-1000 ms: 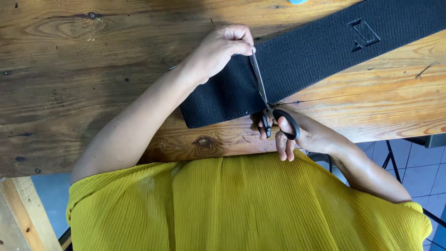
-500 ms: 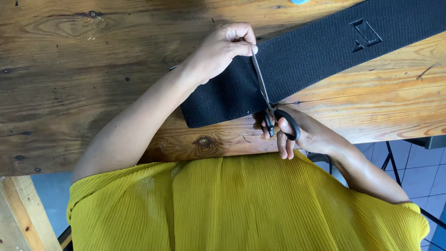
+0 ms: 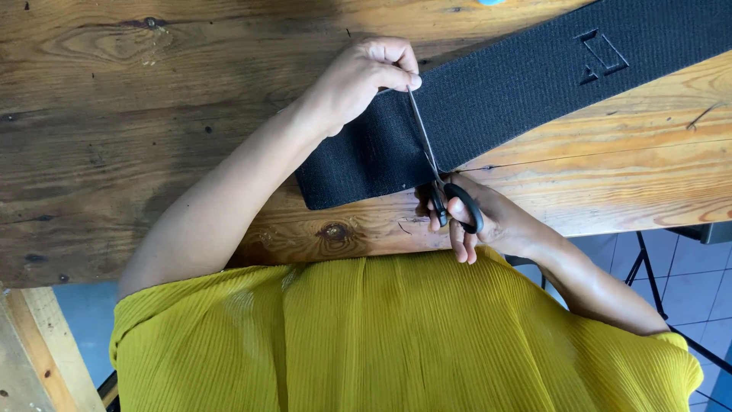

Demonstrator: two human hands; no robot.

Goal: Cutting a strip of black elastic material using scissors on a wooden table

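Observation:
A wide black fabric band (image 3: 526, 84) lies slantwise on a wooden table (image 3: 152, 114), its cut end near the table's front edge. My left hand (image 3: 358, 80) pinches the band's far edge, right at the tip of the scissors (image 3: 427, 149). My right hand (image 3: 499, 225) grips the scissors' black handles at the band's near edge. The thin blades lie across the full width of the band. A raised square mark (image 3: 598, 53) sits on the band further right.
My yellow ribbed top (image 3: 396, 336) fills the lower part of the view. Grey floor tiles (image 3: 686, 290) and a thin black stand leg (image 3: 648, 263) show beyond the table's edge at right. A wooden beam (image 3: 30, 358) is at bottom left.

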